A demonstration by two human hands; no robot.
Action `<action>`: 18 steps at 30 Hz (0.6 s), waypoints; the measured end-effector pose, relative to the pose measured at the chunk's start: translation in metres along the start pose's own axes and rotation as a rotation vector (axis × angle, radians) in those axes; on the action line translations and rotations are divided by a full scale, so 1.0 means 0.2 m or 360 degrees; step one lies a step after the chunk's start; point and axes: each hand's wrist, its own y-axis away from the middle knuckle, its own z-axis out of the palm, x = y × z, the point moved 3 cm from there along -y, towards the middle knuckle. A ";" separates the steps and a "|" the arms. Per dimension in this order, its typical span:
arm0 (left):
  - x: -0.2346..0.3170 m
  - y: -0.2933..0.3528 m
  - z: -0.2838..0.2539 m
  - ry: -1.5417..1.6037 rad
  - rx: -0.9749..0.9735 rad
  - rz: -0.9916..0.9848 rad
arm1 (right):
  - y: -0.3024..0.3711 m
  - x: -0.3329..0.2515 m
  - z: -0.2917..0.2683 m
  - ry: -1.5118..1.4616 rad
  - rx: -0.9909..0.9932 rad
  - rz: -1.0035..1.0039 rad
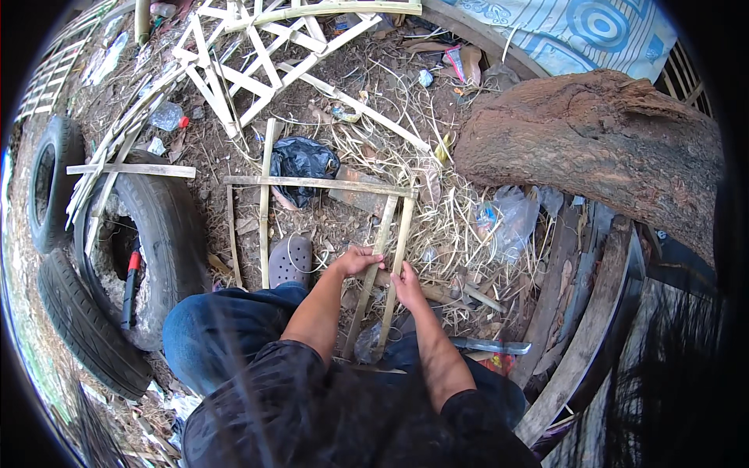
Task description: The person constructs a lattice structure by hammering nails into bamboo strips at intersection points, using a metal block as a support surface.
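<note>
1. The left hand [357, 261], near the centre of the frame, is pinching a pale, flat bamboo slat [383, 226], as far as I can tell.
2. The right hand [407, 287], just right of it, is closing its thumb and fingers around a second pale bamboo slat [403, 226]. Can't tell if anything thin is sitting between the fingertips.
3. Both slats are running from lower centre up to the right end of a long, thin crosswise bamboo strip [320, 185], mid-frame, and are nearly meeting there.
4. My worry: if the hands are squeezing or twisting unevenly, that top end could be slipping out of line, or a thin slat splitting.
5. Rough slat edges could be leaving splinters in those bare fingers.
6. Also, a bare steel knife blade [491, 345] is lying lower right, near the right forearm. An elbow swinging back carelessly could be catching it, imo.
</note>
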 end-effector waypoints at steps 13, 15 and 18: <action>0.00 0.04 -0.02 0.0309 -0.0072 0.0050 | 0.01 -0.02 0.02 -0.0072 -0.0058 -0.0085; 0.01 0.04 -0.01 0.0299 -0.0083 0.0037 | 0.00 0.00 0.01 -0.0072 -0.0044 -0.0087; 0.00 0.03 -0.03 0.0254 -0.0058 0.0005 | 0.00 -0.02 0.02 -0.0138 -0.0094 -0.0067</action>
